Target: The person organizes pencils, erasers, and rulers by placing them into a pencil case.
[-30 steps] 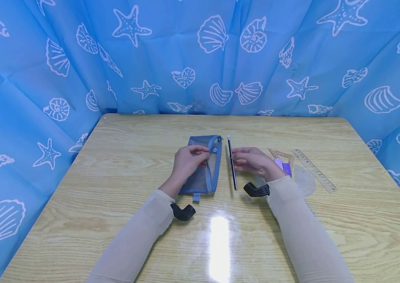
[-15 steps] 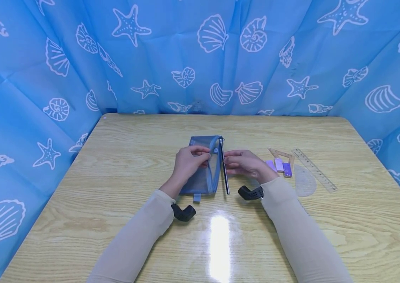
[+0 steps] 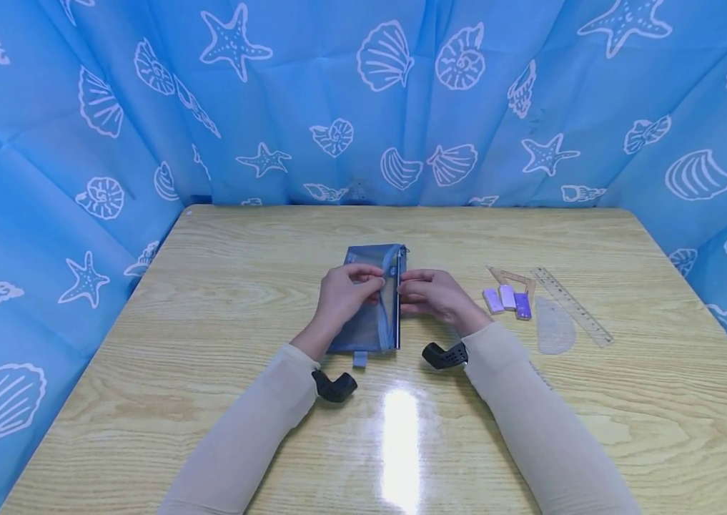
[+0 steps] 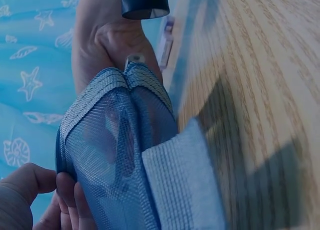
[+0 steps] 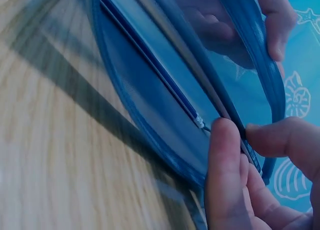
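Observation:
A blue mesh zip pouch (image 3: 355, 330) stands partly open on the table between the hands. My left hand (image 3: 345, 295) pinches the near-left side of its zip edge; the left wrist view shows thumb and fingertips on the rim of the mesh (image 4: 97, 145). My right hand (image 3: 435, 295) pinches a dark pencil (image 3: 398, 325) lengthwise at the pouch's mouth. From the right wrist, the held pencil (image 5: 216, 93) overlaps the opening, thumb on one side and fingers on the other. Inside the pouch lies another slim blue stick (image 5: 160, 75) with a silvery end.
Right of the hands lie three purple erasers (image 3: 507, 297), a set square (image 3: 524, 280), a clear protractor (image 3: 555, 327) and a clear ruler (image 3: 572, 306). Another marked edge (image 3: 540, 375) shows beside the right sleeve. A blue shell-print curtain (image 3: 312, 93) hangs behind the wooden table (image 3: 241, 265).
My right hand has moved left with the pencil, from beside the pouch to over its open mouth. The left hand has kept its hold on the pouch edge.

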A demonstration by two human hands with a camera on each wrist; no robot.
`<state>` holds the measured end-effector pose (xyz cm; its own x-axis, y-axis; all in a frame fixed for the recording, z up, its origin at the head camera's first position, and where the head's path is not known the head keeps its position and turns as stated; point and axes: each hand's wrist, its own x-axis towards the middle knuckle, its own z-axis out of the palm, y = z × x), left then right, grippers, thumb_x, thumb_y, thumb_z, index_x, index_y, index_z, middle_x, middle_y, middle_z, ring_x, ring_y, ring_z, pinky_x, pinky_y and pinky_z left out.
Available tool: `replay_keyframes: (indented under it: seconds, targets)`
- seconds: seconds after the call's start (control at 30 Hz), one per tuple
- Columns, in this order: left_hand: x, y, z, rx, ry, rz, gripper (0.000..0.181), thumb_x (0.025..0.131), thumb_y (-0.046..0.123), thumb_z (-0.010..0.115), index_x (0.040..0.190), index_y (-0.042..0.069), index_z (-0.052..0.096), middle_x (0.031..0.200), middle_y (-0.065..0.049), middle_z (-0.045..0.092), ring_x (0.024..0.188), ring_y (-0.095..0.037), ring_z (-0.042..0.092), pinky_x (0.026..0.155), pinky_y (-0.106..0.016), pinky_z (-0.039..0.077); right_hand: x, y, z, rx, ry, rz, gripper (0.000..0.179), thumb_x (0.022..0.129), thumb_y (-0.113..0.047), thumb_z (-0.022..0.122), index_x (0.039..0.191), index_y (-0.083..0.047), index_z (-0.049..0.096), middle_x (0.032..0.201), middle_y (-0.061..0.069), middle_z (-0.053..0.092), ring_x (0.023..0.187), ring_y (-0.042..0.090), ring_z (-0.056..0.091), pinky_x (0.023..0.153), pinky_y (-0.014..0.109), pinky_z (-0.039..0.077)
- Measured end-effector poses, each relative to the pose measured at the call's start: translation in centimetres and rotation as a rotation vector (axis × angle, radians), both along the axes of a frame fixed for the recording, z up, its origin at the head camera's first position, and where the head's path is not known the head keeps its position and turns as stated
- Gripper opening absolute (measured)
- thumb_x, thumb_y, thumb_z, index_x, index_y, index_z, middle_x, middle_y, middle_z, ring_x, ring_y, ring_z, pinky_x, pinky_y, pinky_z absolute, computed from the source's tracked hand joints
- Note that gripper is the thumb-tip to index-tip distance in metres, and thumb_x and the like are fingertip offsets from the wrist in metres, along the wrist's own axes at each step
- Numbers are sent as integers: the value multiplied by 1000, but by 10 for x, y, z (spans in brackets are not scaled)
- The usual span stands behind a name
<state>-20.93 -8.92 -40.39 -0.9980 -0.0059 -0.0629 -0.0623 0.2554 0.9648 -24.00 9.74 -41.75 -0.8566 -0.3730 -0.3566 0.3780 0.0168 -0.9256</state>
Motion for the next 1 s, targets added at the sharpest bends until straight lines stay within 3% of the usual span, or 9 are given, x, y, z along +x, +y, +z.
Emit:
replay_keyframes:
  seconds: [0.3,0.83,1.0]
  targets:
    - [1,4,-1,-16,0,-5,17,88,14,71,102,7,75,87,-7,72,67,-13,70,66,-28,62,2,-5,0,-14,11,-49,46,92,3,54,136,12,43,92,4,63,76,11,66,74,25,61]
    - [0,2,-5,3,9,-5,16,88,14,70,102,7,75,88,-7,73,66,-13,70,65,-28,62,5,-4,4,45,7,20,44,98,-5,53,138,10,44,113,17,63,89,16,67,87,33,60]
    - [-1,1,-4,7,9,2,18,88,13,70,103,6,75,88,-8,73,67,-13,70,66,-28,62,6,8,16,143,104,86,45,99,-9,53,139,9,46,123,27,59,99,28,68,92,41,58]
